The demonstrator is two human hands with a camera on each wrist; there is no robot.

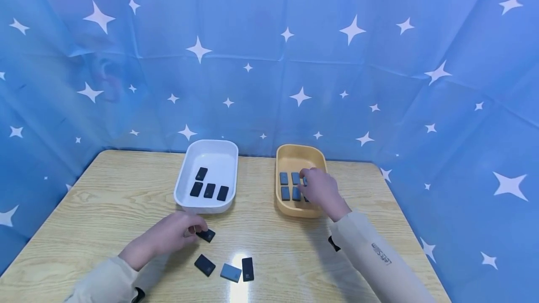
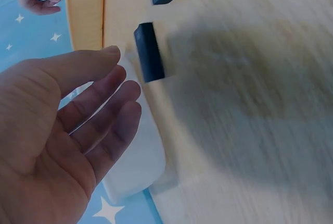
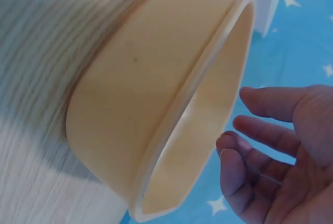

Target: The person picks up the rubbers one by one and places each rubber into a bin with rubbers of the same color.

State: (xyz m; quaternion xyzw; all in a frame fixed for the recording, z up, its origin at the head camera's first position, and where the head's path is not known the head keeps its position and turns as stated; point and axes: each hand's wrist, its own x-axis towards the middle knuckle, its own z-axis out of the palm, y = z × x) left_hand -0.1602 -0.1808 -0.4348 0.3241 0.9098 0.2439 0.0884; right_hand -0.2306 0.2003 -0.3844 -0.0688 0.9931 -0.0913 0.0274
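Observation:
My left hand point(image 1: 191, 229) hovers low over the wooden table just in front of the white tray point(image 1: 214, 160), fingers relaxed and holding nothing. A small dark tile point(image 1: 206, 235) lies at its fingertips; in the left wrist view the same tile point(image 2: 150, 52) sits just beyond the open fingers point(image 2: 122, 86). My right hand point(image 1: 309, 176) reaches over the yellow tray point(image 1: 301, 147), above several dark tiles point(image 1: 284, 178) lined up inside. In the right wrist view its fingers point(image 3: 244, 125) are loose and empty beside the tray wall point(image 3: 145, 88).
Several dark tiles point(image 1: 209, 191) lie in the white tray. Three loose tiles point(image 1: 230, 272) rest on the table near its front edge. A blue star-patterned cloth point(image 1: 269, 60) walls in the table at the back and sides.

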